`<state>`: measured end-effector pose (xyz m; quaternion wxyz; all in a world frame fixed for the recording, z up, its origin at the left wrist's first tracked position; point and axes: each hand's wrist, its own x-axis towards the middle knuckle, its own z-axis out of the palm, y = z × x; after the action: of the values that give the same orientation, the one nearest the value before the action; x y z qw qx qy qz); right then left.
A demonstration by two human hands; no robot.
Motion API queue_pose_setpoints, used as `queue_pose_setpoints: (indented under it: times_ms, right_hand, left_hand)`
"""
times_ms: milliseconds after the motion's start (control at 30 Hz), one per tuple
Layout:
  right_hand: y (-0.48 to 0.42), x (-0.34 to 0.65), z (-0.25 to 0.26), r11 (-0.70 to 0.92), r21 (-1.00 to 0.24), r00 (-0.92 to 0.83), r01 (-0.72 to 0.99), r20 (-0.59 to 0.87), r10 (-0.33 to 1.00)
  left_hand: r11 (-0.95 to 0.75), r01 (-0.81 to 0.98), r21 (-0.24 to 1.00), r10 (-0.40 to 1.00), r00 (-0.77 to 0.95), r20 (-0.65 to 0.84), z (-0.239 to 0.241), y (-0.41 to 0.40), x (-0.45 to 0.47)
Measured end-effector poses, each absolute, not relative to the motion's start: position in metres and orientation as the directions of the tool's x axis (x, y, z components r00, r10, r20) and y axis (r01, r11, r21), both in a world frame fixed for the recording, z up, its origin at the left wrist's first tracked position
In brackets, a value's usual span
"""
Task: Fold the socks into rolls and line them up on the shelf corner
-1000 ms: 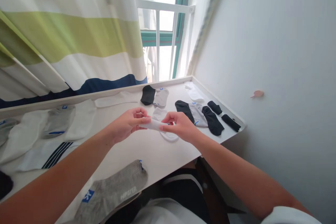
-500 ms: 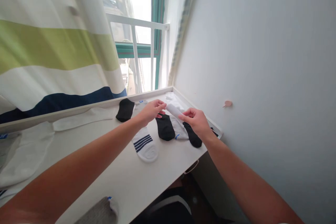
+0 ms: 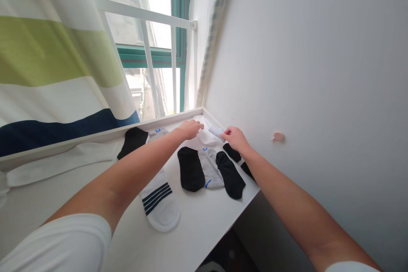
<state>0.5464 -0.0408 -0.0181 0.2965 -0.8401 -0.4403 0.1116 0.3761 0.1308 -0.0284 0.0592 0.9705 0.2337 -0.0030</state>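
Observation:
My right hand point(image 3: 235, 137) pinches a small rolled white sock point(image 3: 216, 131) and holds it low over the far right corner of the white table point(image 3: 197, 225), next to a flat white sock point(image 3: 205, 137). My left hand point(image 3: 190, 128) hovers just left of the roll, fingers curled, with nothing in them that I can see. Below the hands lie two black socks point(image 3: 190, 168) point(image 3: 230, 174) with a grey sock point(image 3: 211, 168) between them. A white sock with dark stripes point(image 3: 159, 206) lies under my left forearm.
Small folded black socks point(image 3: 232, 152) lie along the right edge by the white wall point(image 3: 302, 72). A black sock point(image 3: 132, 141) and a long white sock point(image 3: 60, 162) lie at the back rail. A striped curtain point(image 3: 54, 59) hangs left, with a barred window point(image 3: 149, 51) behind.
Both hands have moved away from me to the far right corner with the rolled white sock. My left hand has let go of it. The view has swung right.

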Motion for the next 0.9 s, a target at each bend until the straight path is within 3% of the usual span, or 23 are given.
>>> queue_pose_setpoints:
  times_ms: [133, 433, 667, 900]
  right_hand:
    - [-0.026, 0.551, -0.016, -0.495, -0.506, 0.590, 0.706, 0.034, 0.807]
    - [-0.013, 0.552, -0.028, -0.540, -0.313, 0.565, 0.781, -0.012, 0.825]
    - [-0.015, 0.554, -0.034, -0.485, -0.243, 0.506, 0.840, 0.029, 0.862]
    - [-0.028, 0.556, -0.027, -0.449, -0.223, 0.477, 0.865, 0.089, 0.875]
  left_hand:
    - [-0.900, 0.433, 0.044, 0.428, 0.899, -0.095, -0.029, 0.143, 0.371]
    - [-0.912, 0.410, -0.017, 0.410, 0.909, -0.073, -0.023, 0.152, 0.353]
    - [-0.975, 0.217, 0.046, 0.220, 0.972, 0.078, -0.023, 0.114, 0.389]
    - [-0.975, 0.202, 0.087, 0.208, 0.976, 0.068, -0.026, 0.107, 0.395]
